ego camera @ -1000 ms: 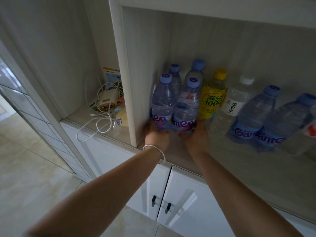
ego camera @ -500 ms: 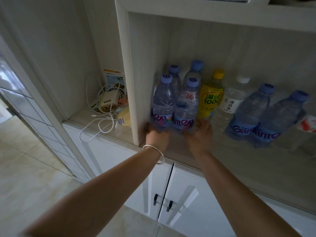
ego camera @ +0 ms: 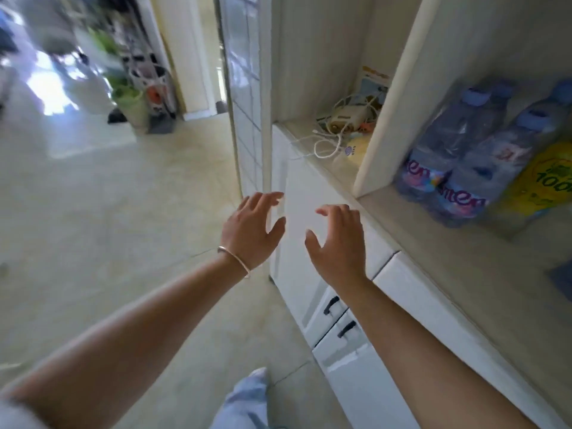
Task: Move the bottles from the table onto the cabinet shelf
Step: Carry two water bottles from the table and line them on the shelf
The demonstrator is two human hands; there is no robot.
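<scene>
Several clear water bottles (ego camera: 445, 156) with blue caps and purple labels stand on the cabinet shelf (ego camera: 411, 224) at the right, pushed against the left wall of the compartment. A yellow bottle (ego camera: 544, 181) stands beside them at the frame's right edge. My left hand (ego camera: 252, 230), with a bracelet on the wrist, hangs in front of the white cabinet with fingers spread and holds nothing. My right hand (ego camera: 339, 243) is beside it, also spread and empty, left of and below the shelf edge. The table is not in view.
A white charger with tangled cables (ego camera: 337, 125) and a small yellow thing (ego camera: 359, 148) lie in the left compartment. White cabinet doors with dark handles (ego camera: 339, 317) are below. Tiled floor (ego camera: 108, 212) stretches left toward a doorway with blurred plants (ego camera: 123, 88).
Both hands let go of the two front bottles and drew back off the shelf. The view swung left toward the room, so the bottles now sit at the right edge.
</scene>
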